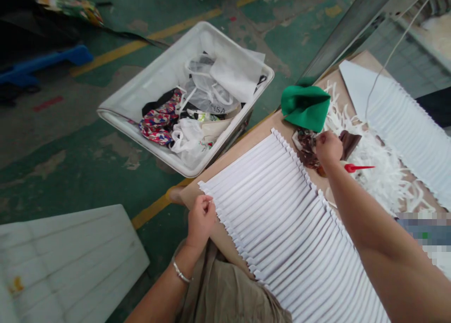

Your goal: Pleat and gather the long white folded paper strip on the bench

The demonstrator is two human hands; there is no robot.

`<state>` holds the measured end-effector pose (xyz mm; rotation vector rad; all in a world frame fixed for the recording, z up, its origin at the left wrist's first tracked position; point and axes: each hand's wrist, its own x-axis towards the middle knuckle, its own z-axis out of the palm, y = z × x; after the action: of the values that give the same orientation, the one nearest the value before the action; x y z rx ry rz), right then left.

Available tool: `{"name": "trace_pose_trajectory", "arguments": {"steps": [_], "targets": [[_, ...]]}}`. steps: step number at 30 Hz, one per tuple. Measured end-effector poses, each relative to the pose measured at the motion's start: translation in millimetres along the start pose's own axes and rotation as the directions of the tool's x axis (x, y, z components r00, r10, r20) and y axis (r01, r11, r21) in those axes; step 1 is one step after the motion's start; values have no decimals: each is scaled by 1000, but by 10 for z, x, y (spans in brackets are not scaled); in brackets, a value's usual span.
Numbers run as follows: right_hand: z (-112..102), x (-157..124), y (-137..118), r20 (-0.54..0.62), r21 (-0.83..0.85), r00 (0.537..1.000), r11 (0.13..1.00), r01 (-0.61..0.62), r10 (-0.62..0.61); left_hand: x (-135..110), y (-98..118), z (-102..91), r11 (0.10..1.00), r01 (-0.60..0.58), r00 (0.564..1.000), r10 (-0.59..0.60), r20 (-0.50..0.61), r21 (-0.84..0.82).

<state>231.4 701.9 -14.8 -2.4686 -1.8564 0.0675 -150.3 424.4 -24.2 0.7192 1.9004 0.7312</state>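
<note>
A fanned row of overlapping white sheets (282,219) lies across a brown table (253,135). My left hand (200,217) pinches the near-left edge of the topmost sheet, fingers closed on it. My right hand (328,148) reaches over the far edge of the row with its fingers curled down into a dark brown patterned pile (306,149); what it grips is hidden. A red pointed nozzle (357,168) sticks out just right of that wrist. A green cloth (306,106) lies just beyond the hand.
A white bin (148,88) of fabric scraps and plastic bags stands on the green floor left of the table. White cord handles (380,172) are heaped at the right, beside a second row of white sheets (405,121). A white board (70,257) lies at lower left.
</note>
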Motion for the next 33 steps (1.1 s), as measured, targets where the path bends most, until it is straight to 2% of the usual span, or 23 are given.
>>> {"name": "trace_pose_trajectory", "arguments": {"steps": [3, 5, 8, 10, 11, 12, 14, 15, 16, 17, 18, 19, 20, 21, 22, 24, 26, 28, 30, 33], "targets": [[-128, 42, 96, -115, 122, 993, 992, 20, -6, 9, 144, 66, 997, -9, 998, 13, 59, -80], [-319, 21, 150, -217, 200, 975, 980, -6, 50, 36, 192, 124, 993, -22, 995, 34, 97, -117], [-744, -104, 233, -392, 230, 909, 972, -51, 141, 93, 257, 242, 987, -46, 987, 68, 144, -155], [-1071, -291, 261, -469, 183, 874, 982, -43, 126, 108, 378, 340, 983, -81, 979, 110, 172, -167], [-1230, -424, 252, -466, 146, 880, 989, -21, 87, 95, 480, 392, 979, -115, 970, 147, 191, -168], [-1376, -584, 223, -436, 105, 899, 994, 9, 38, 62, 612, 445, 971, -164, 956, 201, 214, -175], [-1614, -961, 100, -260, 54, 960, 991, 121, -103, -63, 949, 553, 930, -285, 895, 345, 284, -232], [-1699, -1160, 13, -149, 65, 973, 980, 189, -177, -149, 1136, 608, 890, -340, 841, 433, 325, -304], [-1761, -1351, -82, -12, 144, 964, 954, 264, -265, -241, 1318, 662, 846, -363, 779, 505, 371, -391], [-1802, -1521, -174, 118, 251, 925, 912, 324, -361, -329, 1481, 715, 805, -365, 713, 565, 415, -468], [-1821, -1658, -254, 233, 370, 866, 863, 343, -444, -403, 1609, 762, 780, -349, 658, 599, 457, -519], [-1822, -1755, -313, 319, 476, 802, 817, 326, -506, -457, 1690, 801, 777, -306, 622, 601, 503, -550], [-1804, -1804, -343, 373, 549, 758, 786, 284, -535, -485, 1717, 826, 791, -244, 606, 576, 549, -561], [-1768, -1806, -344, 402, 590, 748, 774, 230, -528, -487, 1687, 832, 817, -180, 614, 529, 586, -548], [-1714, -1762, -318, 409, 607, 767, 775, 176, -494, -464, 1601, 816, 848, -123, 640, 465, 612, -516], [-1554, -1572, -212, 382, 618, 840, 782, 80, -387, -366, 1300, 715, 908, -53, 722, 323, 612, -416], [-1334, -1320, -93, 381, 636, 875, 772, -12, -299, -242, 913, 536, 952, -32, 801, 207, 561, -306], [-1072, -1090, -25, 418, 655, 869, 751, -86, -265, -138, 542, 326, 975, 4, 871, 105, 481, -220], [-791, -923, -32, 443, 667, 858, 735, -121, -260, -70, 260, 145, 986, 42, 919, 25, 393, -162], [-390, -778, -136, 453, 671, 852, 729, -132, -263, -8, 35, 12, 988, 79, 961, -41, 274, -130]]}}
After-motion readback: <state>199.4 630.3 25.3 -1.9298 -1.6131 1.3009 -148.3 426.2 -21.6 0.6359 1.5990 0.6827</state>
